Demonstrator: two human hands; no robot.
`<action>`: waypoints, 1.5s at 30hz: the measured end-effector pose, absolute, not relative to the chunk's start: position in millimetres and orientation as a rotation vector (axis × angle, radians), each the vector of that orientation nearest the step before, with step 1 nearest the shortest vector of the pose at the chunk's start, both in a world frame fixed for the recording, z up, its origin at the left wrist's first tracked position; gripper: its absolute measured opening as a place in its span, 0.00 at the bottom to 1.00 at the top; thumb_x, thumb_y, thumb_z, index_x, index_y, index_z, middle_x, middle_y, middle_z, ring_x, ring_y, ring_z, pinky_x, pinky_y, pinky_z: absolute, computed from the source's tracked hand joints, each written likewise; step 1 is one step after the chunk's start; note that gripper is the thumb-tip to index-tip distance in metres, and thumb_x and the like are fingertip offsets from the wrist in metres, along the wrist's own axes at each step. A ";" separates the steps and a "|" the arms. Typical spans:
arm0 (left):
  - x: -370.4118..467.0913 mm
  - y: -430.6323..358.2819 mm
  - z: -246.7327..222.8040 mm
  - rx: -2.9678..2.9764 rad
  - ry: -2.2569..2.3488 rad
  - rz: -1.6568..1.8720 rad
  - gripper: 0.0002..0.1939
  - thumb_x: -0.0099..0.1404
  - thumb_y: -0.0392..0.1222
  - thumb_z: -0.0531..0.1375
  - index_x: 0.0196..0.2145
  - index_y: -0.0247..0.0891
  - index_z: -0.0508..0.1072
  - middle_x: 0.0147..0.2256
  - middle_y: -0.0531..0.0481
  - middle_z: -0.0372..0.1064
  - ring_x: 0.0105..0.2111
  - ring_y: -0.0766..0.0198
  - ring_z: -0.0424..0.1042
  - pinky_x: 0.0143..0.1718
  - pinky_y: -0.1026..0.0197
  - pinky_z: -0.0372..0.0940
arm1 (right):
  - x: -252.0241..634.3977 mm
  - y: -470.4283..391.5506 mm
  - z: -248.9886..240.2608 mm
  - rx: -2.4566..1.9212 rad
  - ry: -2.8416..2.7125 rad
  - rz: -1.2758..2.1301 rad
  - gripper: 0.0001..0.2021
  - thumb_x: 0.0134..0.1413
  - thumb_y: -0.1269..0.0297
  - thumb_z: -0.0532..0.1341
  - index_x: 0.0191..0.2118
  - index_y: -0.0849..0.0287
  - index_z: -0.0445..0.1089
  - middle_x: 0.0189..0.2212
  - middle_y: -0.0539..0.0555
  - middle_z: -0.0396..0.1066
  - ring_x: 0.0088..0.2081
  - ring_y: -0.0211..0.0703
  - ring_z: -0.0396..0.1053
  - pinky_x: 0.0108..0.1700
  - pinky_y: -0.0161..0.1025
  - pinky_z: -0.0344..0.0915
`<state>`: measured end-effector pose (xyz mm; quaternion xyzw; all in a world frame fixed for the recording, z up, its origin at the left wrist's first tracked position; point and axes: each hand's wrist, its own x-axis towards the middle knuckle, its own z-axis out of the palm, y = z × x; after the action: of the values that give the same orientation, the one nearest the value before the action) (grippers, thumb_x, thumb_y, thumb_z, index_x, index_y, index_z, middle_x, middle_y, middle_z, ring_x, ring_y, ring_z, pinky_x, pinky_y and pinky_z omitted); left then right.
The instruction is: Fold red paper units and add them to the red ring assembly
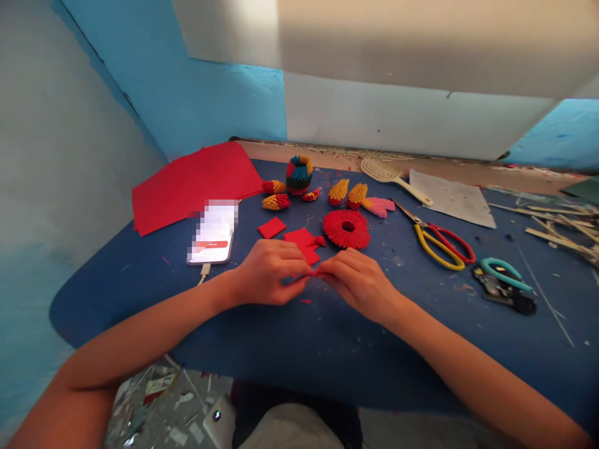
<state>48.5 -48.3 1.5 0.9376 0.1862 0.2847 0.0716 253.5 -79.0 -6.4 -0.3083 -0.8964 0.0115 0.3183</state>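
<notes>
Over the blue table, my left hand and my right hand meet fingertip to fingertip, both pinching a small red paper piece that the fingers mostly hide. Just behind my hands lie red paper pieces and a separate red square. A round red paper ring with a dark centre sits behind my right hand. Farther back stands a multicoloured folded-paper pot. A tiny red scrap rests on the table in front of my fingers.
Large red sheets and a lit phone with a cable are at left. Yellow-red paper cones lie behind the ring. Scissors, a teal-handled tool, a hairbrush and thin sticks are rightward.
</notes>
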 end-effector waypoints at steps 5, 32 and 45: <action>47.9 -43.5 -2.4 2.944 0.394 0.422 0.10 0.60 0.39 0.54 0.23 0.36 0.69 0.22 0.51 0.67 0.26 0.65 0.66 0.25 0.63 0.57 | 249.5 -81.1 -15.4 -0.788 -2.546 0.184 0.10 0.61 0.68 0.52 0.33 0.63 0.69 0.26 0.54 0.71 0.28 0.38 0.67 0.31 0.35 0.60; 62.5 -21.6 0.7 2.510 1.139 0.591 0.11 0.62 0.41 0.54 0.39 0.35 0.72 0.39 0.46 0.68 0.42 0.59 0.65 0.46 0.54 0.61 | 347.0 -4.1 -19.1 -1.614 -1.582 1.028 0.08 0.36 0.59 0.66 0.25 0.57 0.75 0.28 0.53 0.75 0.31 0.42 0.70 0.37 0.40 0.64; 56.6 -26.6 -4.0 2.082 0.985 1.024 0.13 0.60 0.35 0.56 0.44 0.37 0.66 0.43 0.46 0.64 0.44 0.64 0.68 0.43 0.60 0.66 | 319.4 -17.8 -8.7 -1.308 -1.470 0.812 0.05 0.40 0.61 0.66 0.24 0.56 0.74 0.30 0.52 0.73 0.41 0.45 0.68 0.46 0.44 0.62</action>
<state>56.6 -26.6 -4.0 0.7864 0.3720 0.3870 0.3056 319.4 -17.8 -8.7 -0.5375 -0.6038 0.3337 0.4850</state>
